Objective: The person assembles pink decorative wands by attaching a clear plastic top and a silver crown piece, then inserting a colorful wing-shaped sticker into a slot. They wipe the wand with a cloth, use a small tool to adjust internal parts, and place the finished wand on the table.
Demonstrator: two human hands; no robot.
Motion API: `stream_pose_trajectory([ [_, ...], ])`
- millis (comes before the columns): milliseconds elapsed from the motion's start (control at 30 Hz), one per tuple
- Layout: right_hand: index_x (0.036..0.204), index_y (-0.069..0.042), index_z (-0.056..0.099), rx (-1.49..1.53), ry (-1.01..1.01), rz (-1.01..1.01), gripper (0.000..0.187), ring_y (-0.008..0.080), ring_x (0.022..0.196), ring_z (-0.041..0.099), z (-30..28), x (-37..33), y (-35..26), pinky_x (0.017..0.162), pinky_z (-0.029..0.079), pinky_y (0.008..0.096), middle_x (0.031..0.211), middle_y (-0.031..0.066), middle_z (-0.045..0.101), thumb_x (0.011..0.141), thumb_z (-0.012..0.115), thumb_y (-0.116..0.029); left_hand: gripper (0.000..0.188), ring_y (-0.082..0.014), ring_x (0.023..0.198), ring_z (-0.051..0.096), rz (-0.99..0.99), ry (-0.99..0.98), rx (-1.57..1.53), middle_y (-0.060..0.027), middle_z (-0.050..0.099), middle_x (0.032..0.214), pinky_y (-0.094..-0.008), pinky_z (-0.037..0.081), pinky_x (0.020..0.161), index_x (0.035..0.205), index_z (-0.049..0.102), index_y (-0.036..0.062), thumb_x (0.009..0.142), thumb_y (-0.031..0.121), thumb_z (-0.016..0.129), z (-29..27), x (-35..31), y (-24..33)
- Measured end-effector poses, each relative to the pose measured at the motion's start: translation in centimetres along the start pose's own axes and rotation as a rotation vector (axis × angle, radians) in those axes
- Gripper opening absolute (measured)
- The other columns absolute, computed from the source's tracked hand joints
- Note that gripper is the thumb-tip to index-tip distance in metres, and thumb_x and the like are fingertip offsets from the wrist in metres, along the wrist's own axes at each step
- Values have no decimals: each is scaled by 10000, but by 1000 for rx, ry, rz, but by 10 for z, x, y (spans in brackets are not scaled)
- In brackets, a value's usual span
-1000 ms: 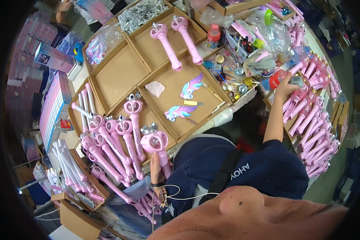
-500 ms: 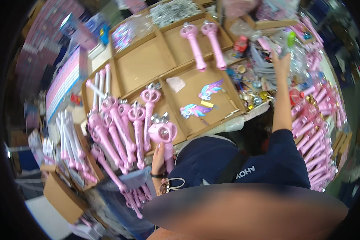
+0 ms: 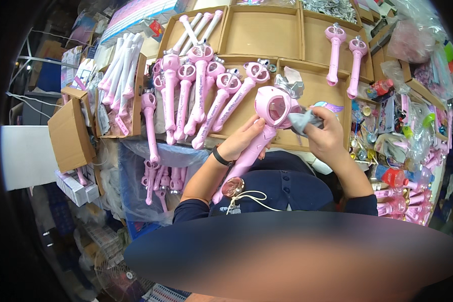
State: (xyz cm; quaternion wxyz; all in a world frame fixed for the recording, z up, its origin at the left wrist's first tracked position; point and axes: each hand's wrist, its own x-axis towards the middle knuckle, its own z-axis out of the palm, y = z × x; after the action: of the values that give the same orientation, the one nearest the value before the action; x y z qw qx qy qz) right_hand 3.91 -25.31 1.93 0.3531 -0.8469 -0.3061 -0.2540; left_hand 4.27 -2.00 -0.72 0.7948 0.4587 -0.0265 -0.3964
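Observation:
My left hand point(image 3: 242, 140) is wrapped round the handle of a pink toy wand point(image 3: 273, 100), which tilts up and to the right in front of my chest. The wand has an open ring-shaped head topped by a silver crown. Pinched in my right hand point(image 3: 328, 133) is a crumpled grey cloth point(image 3: 304, 122), pressed to the right side of the wand's head. Part of a blue and purple wing piece point(image 3: 331, 107) shows behind that hand in a cardboard tray.
Several pink wands point(image 3: 201, 83) lean together in a cardboard tray point(image 3: 263, 35) on the left. Two wands point(image 3: 333, 55) lie in the tray's right section. A box of white rods point(image 3: 121, 75) stands farther left, above a blue bag-lined crate point(image 3: 136, 194). Clutter and bottles point(image 3: 393, 177) fill the right side.
My right hand has come back from the pile on the right, now with the grey cloth at the wand. My left hand has raised the wand. The view has turned.

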Motion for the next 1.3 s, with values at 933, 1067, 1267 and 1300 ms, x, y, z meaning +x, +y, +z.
stream_pose_trajectory([
  [933, 834, -174, 633, -287, -115, -307, 219, 212, 835, 561, 0, 20, 13, 660, 455, 328, 1063, 44, 559, 624, 642, -117, 616, -104, 655, 521, -39, 72, 252, -72, 533, 926, -229, 472, 474, 1362, 243, 87, 900, 391, 514, 9, 10, 6],
  [1067, 849, -155, 628, -298, -115, -205, 218, 221, 827, 568, 4, 19, 15, 652, 454, 322, 1089, 52, 561, 633, 646, -131, 598, -105, 675, 526, -71, 124, 215, -70, 531, 932, -234, 474, 468, 1353, 252, 90, 904, 394, 505, 7, 7, 7],
  [1267, 841, -160, 623, -209, -133, -228, 210, 208, 844, 567, 8, 15, 16, 667, 465, 326, 1086, 41, 565, 636, 649, -124, 536, -114, 625, 541, -103, 104, 158, -70, 526, 892, -235, 474, 461, 1307, 301, 98, 910, 406, 486, 5, 7, 2],
  [1300, 838, -137, 617, -210, -220, -309, 179, 213, 864, 560, 8, 10, 12, 680, 467, 323, 1085, 62, 558, 674, 626, -67, 528, -115, 618, 544, -97, 99, 131, -69, 528, 883, -235, 473, 460, 1299, 307, 96, 912, 411, 479, 3, 7, 2],
])
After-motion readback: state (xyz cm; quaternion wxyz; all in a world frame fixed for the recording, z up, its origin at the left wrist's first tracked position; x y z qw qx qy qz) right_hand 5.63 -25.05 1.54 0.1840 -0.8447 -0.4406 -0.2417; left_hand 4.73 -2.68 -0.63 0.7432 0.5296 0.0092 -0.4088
